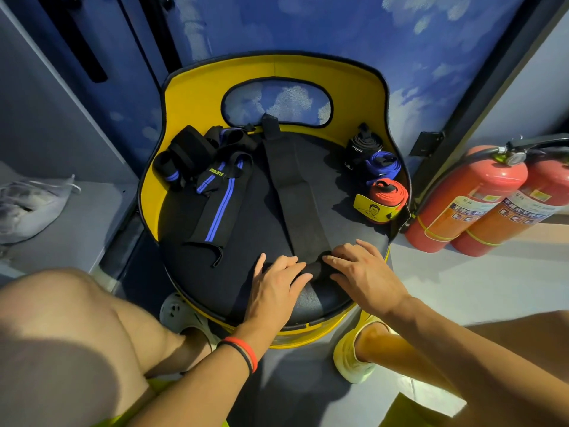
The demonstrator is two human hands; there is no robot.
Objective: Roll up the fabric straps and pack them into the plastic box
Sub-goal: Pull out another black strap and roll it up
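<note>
A long black strap (295, 195) lies flat down the middle of the black seat (252, 251), and its near end is wound into a small roll (317, 269). My left hand (277, 285) presses on the roll's left side with its fingers laid out straight. My right hand (363, 272) pinches the roll's right end with bent fingers. A black strap with blue stripes (221, 198) lies unrolled to the left, below a heap of black straps (191, 152). At the seat's right edge stand a black roll (363, 146), a blue roll (383, 163) and a red roll (388, 195). No plastic box is in view.
The seat belongs to a chair with a yellow curved backrest (197, 94) that walls in the far side. Two red fire extinguishers (480, 198) stand on the floor to the right. A clear plastic bag (27, 204) lies on a grey ledge at left. My knees flank the chair.
</note>
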